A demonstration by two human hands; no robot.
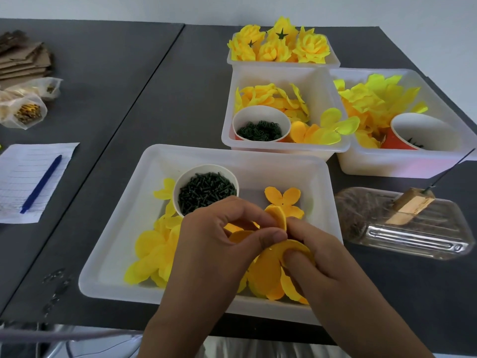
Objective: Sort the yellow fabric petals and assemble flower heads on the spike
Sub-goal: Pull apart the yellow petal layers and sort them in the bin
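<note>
At the near tray (108,254), loose yellow petals (152,251) lie left, unsorted. Over it the left hand (214,244) and right hand (317,264) each have a pinching grip on the orange petal stack (271,267), apparently peeling layers apart. Far right of centre, finished flower heads (281,43) fill a tub; the spike (449,171), on the counter at right, stands bare, so assembly remains.

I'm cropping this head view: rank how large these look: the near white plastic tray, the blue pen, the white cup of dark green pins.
Largest to smallest:
1. Near white plastic tray
2. White cup of dark green pins
3. Blue pen, longer but much thinner; unsure.
</note>
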